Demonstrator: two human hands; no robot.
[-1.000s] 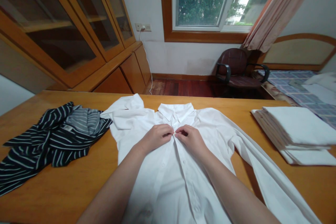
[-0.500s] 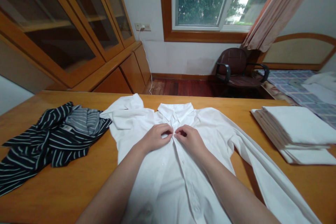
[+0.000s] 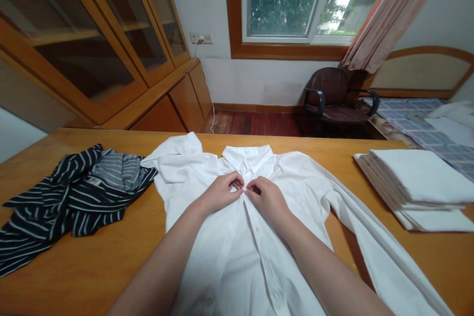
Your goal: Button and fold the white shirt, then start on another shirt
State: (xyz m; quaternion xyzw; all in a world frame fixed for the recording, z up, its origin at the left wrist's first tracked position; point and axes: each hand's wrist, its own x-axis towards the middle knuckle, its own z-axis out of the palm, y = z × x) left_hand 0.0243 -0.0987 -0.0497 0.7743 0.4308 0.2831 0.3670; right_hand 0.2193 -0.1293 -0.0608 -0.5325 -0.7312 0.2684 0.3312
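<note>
A white long-sleeved button shirt (image 3: 237,242) lies face up, its collar (image 3: 247,157) toward the far side of the table. My left hand (image 3: 224,191) and my right hand (image 3: 267,197) meet at the front opening below the collar. Both pinch the shirt's edges there, fingertips nearly touching. Whatever button sits between the fingers is hidden. Below my hands the front hangs open, with a small button showing on the placket (image 3: 258,229). One sleeve (image 3: 385,242) stretches toward the near right; the other sleeve (image 3: 176,147) is bunched at the left shoulder.
A crumpled black-and-white striped garment (image 3: 79,192) lies on the wooden table (image 3: 122,266) at left. Folded white cloths (image 3: 418,177) are stacked at right. Beyond the table stand a glass-door cabinet (image 3: 111,49), an armchair (image 3: 329,94) and a bed (image 3: 411,118).
My left fingers have shifted very slightly at the front opening. The shirt and my right hand look almost the same.
</note>
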